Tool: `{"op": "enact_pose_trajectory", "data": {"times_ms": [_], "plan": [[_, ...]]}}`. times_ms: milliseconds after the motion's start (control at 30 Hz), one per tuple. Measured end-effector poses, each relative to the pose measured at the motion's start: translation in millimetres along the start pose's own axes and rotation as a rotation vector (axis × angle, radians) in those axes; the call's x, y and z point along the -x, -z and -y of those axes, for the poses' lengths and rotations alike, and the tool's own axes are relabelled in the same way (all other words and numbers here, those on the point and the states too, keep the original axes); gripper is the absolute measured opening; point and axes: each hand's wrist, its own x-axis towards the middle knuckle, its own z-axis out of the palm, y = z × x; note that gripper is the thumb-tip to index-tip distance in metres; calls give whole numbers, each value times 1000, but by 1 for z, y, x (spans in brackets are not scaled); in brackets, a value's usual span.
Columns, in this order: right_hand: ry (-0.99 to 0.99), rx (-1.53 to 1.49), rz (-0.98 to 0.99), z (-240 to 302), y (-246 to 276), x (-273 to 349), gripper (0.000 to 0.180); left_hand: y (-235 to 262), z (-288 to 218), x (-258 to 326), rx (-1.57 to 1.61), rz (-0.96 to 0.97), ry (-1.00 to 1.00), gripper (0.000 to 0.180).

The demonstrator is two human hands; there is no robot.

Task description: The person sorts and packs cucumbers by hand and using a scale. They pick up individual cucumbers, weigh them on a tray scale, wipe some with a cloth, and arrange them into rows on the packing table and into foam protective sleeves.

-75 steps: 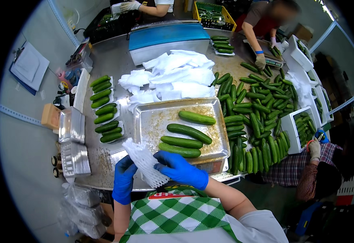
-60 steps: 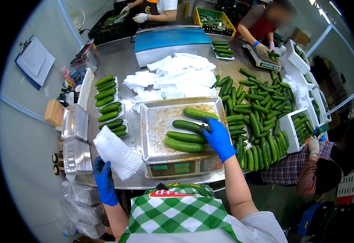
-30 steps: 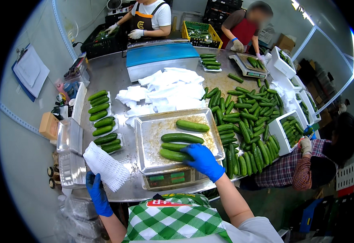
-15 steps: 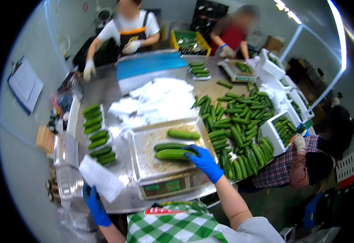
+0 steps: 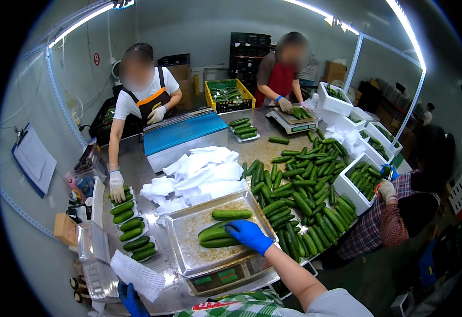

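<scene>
My right hand (image 5: 251,236), in a blue glove, has its fingers closed over the right ends of two cucumbers (image 5: 218,242) lying side by side in the metal pan (image 5: 185,244) of a scale (image 5: 218,281). Another cucumber (image 5: 231,214) lies apart, just beyond them in the same pan. At the lower left, my left hand (image 5: 131,301), also blue-gloved, pinches the near end of a white netted foam sheet (image 5: 137,274). The sheet hangs over the table's edge area, left of the scale. The fingertips under it are partly hidden.
Loose cucumbers (image 5: 310,182) pile up right of the scale. White foam sheets (image 5: 202,169) heap behind it. Packed cucumbers (image 5: 131,229) line the left, where a co-worker's gloved hand (image 5: 117,186) reaches in. White foam boxes (image 5: 351,190) stand at right beside another person. Clear plastic trays (image 5: 94,253) are stacked lower left.
My view has tilted upward. My right hand has shifted the two cucumbers closer together. The far-left co-worker has reached down to the packed cucumbers. My left hand still holds the foam sheet.
</scene>
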Motion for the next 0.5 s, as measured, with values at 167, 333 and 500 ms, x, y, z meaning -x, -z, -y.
{"op": "enact_pose_trajectory", "data": {"times_ms": [167,333,500], "plan": [[111,13,-38,-3,-3,2,34,6,1,0,-5,-1,-31,16],[152,-29,82,-7,7,2,39,2,-2,0,-13,15,-21,16],[108,-61,208,-12,14,0,43,-10,-2,2,-15,12,-18,21]]}}
